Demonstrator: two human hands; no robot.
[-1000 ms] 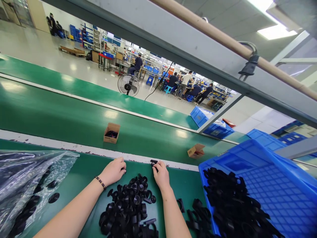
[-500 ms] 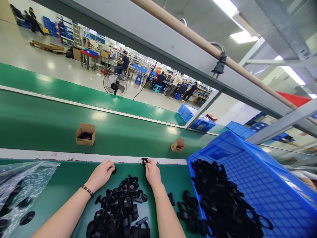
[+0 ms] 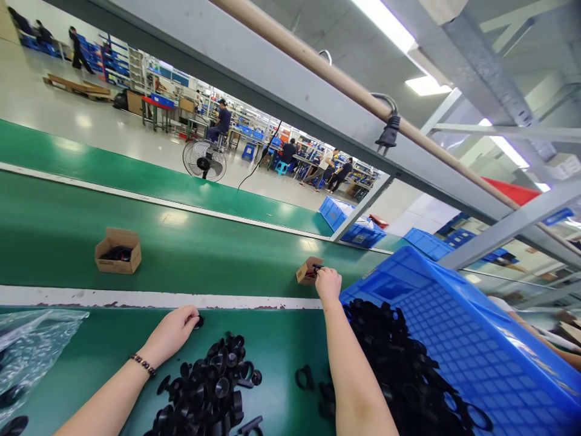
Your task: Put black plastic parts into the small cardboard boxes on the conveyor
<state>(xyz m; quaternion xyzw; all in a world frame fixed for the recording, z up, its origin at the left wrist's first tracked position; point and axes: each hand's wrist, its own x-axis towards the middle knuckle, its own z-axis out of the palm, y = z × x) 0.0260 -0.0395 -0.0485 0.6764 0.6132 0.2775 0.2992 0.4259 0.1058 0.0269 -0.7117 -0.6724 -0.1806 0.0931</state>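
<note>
My left hand (image 3: 171,330), wearing a beaded bracelet, is pinched on a small round black plastic part (image 3: 199,322) above the green work surface. Over on the belt side, my right hand (image 3: 328,284) reaches out and grips a black plastic part (image 3: 318,267) at the opening of a small cardboard box (image 3: 303,278). Something red shows inside that box. Between my forearms lies a heap of black plastic parts (image 3: 206,387), with round caps and ring-shaped pieces among them. A loose black ring part (image 3: 304,378) sits to the right of the heap.
A second cardboard box (image 3: 118,261) holding dark parts stands on the green belt (image 3: 218,248). At right, a blue crate (image 3: 458,315) contains many black parts. A clear plastic bag (image 3: 40,345) lies at left. A metal beam (image 3: 281,79) crosses overhead; a fan (image 3: 204,161) stands beyond.
My right hand has moved forward and right with its black part, from the white edge strip to the box. Both cardboard boxes have shifted left. My left hand keeps its pinch.
</note>
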